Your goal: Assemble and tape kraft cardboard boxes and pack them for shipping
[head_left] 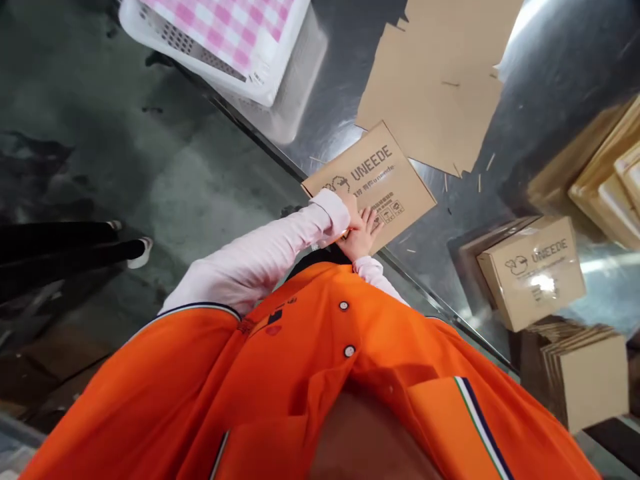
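A flat brown cardboard box with UNEEDE printing lies at the metal table's near edge, close to my body. My right hand rests on its near side with fingers spread over the printed symbols. My left hand reaches in from the left and is curled above the box, touching or nearly touching my right hand. Its fingertips are mostly hidden, and a small orange glint shows beneath it; I cannot make out what it holds.
A white basket with pink checked cloth stands at upper left. Torn cardboard lies beyond the box. Right are a taped box, stacked cardboard and padded mailers. A person's legs show at left.
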Motion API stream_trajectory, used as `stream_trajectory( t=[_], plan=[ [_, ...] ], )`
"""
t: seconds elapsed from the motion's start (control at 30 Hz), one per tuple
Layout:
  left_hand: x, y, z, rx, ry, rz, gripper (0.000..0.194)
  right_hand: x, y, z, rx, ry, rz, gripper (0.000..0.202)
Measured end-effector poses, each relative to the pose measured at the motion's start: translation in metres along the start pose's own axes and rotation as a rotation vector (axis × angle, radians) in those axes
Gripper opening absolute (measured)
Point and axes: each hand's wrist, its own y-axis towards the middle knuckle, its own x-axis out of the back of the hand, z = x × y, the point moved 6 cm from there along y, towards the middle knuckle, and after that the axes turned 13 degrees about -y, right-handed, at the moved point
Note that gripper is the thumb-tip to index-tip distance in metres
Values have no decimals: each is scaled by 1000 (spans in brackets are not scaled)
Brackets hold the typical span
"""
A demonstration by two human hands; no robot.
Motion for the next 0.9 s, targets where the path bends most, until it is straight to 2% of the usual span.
stream_trajectory(
  t=[0.13, 0.23, 0.37, 0.5, 0.57, 0.63, 0.73, 0.8, 0.9],
  plan=[
    [-10, -16, 10, -32, 94, 29, 45, -3, 16, 6, -31, 24, 18, 92],
    [-17, -33, 26, -37, 133, -27, 66, -4, 19, 2, -51, 52, 3, 86],
    [-39, -64, 66, 25, 115, -59, 85, -5, 18, 0, -64, 55, -6, 84],
    [-80, -91, 119, 113, 101, 68, 92, -2, 19, 0, -66, 50, -6, 90],
    [-96, -88, 136, 142, 83, 95, 93, 0, 18, 0, -66, 37, -5, 92],
    [-105, -69, 141, 133, 64, 75, 94, 2, 17, 3, -65, 13, -5, 93],
    [-108, -28, 130, 67, 20, 4, 88, 5, 16, 10, -47, -52, -16, 86],
    [-106, -10, 122, 28, -11, -34, 81, 8, 16, 16, -20, -101, -10, 80],
    [-105, -12, 119, 10, -31, -60, 84, 19, 11, 20, 24, -151, 14, 79]
  ],
)
